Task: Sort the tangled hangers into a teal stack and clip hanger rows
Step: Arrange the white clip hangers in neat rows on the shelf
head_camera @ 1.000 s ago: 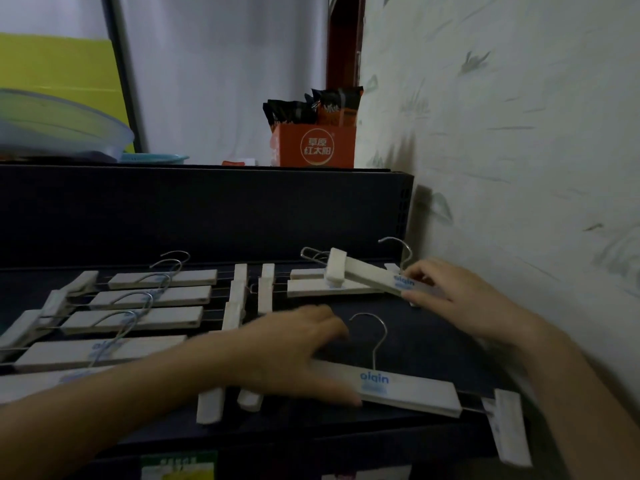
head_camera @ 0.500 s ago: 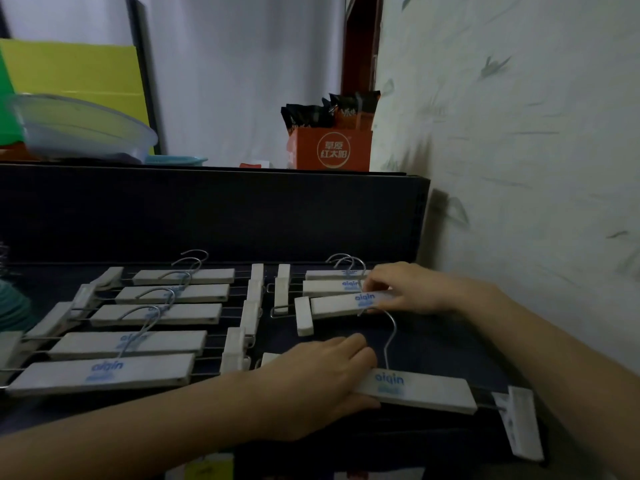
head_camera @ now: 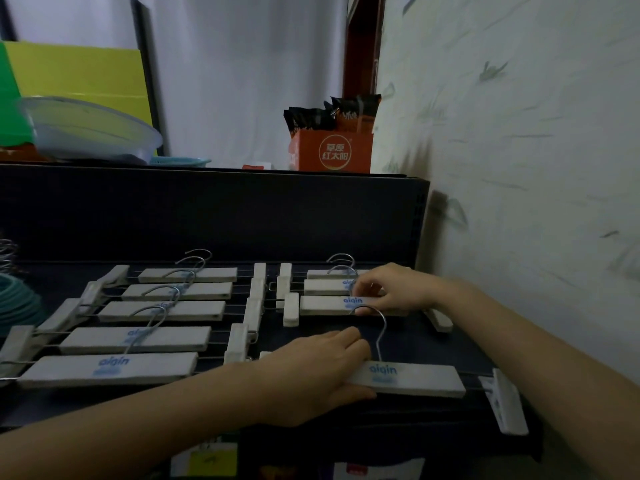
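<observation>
White clip hangers lie in two columns on the dark surface (head_camera: 408,337). The left column (head_camera: 162,310) holds several, laid parallel. At the right, three hangers lie in a row at the back; my right hand (head_camera: 391,287) pinches the nearest of them (head_camera: 329,305) by its bar. A further clip hanger (head_camera: 412,379) lies at the front edge, and my left hand (head_camera: 322,370) grips the left end of its bar, thumb underneath. A stack of teal hangers (head_camera: 17,299) shows at the far left edge.
A dark raised ledge (head_camera: 207,209) runs behind the hangers, bearing an orange box (head_camera: 332,152) and a clear plastic basin (head_camera: 90,129). A pale wall (head_camera: 519,168) closes the right side. The front hanger's right clip (head_camera: 507,405) overhangs the front edge.
My right hand laid its hanger flat as the third in the back right row and still pinches it. My left hand stays on the front hanger.
</observation>
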A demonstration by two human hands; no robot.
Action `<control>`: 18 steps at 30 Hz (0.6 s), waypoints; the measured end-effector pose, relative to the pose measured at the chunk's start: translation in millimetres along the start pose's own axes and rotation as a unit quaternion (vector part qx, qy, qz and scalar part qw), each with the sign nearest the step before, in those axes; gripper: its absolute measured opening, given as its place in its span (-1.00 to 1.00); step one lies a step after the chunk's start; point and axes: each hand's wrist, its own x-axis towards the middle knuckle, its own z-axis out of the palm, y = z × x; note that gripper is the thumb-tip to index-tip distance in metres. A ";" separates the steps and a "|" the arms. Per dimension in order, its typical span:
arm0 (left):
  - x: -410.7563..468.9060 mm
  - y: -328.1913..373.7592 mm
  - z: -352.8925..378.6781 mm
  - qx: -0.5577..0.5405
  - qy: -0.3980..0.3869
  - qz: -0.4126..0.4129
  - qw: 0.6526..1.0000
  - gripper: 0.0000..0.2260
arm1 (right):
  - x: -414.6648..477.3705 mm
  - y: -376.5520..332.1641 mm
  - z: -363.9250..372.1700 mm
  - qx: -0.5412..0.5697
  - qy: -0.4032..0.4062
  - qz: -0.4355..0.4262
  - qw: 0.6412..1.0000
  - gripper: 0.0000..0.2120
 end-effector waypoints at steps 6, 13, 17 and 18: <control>1.2 -2.5 -0.7 -0.009 0.025 -0.008 1.000 -0.67 | -14.2 5.0 -21.2 0.039 0.022 -0.011 0.999 -0.71; 24.3 -13.7 0.3 0.001 0.065 -0.024 0.998 -0.66 | -41.9 17.3 -48.0 0.061 0.126 -0.009 0.990 -0.80; 34.9 -20.6 4.2 -0.001 0.061 -0.040 0.997 -0.65 | -47.0 14.8 -51.2 0.067 0.144 -0.020 0.987 -0.83; 35.9 -22.1 5.1 0.003 0.063 -0.043 0.997 -0.64 | -47.5 13.4 -51.4 0.065 0.144 -0.023 0.987 -0.84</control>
